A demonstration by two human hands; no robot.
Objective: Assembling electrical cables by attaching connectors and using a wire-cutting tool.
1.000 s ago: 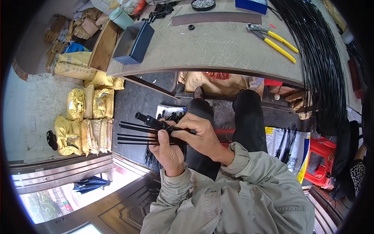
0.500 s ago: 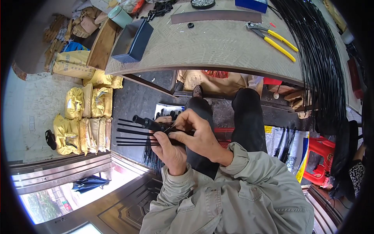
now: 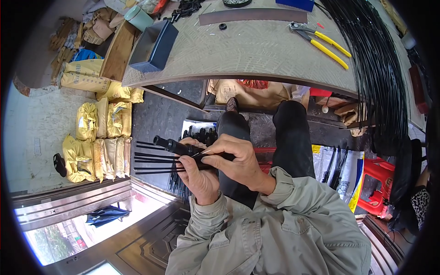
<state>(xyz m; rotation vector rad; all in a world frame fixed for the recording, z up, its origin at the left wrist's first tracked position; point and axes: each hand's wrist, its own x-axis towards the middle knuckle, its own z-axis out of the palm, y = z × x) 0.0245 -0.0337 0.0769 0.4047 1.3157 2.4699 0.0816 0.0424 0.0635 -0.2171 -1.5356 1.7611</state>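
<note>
So a short black plastic tube (image 3: 176,146) is held out over the lap, below the near edge of the curved wooden desk (image 3: 256,50), with a bunch of thin black rods (image 3: 153,160) sticking out to the left of the hands. The left hand (image 3: 199,176) is wrapped around the rods from underneath, fingers closed on the bundle. The right hand (image 3: 233,160) is laid over the top, thumb and forefinger pinched on the tube's rear end, the rest of the fingers curled shut. Both hands are pressed right against each other. Up on the desk, a dark blue rectangular tray (image 3: 153,46) is set at the left edge, tilted a bit, and yellow-handled metal pliers (image 3: 321,43) are lying towards the right side. A thick hank of long black cables (image 3: 376,78) is draped over the desk's right end and hangs down past its edge. A small black ring (image 3: 222,26) is seen near the far edge. Down on the floor to the left, yellow sacks (image 3: 103,133) are stacked in rows.
</note>
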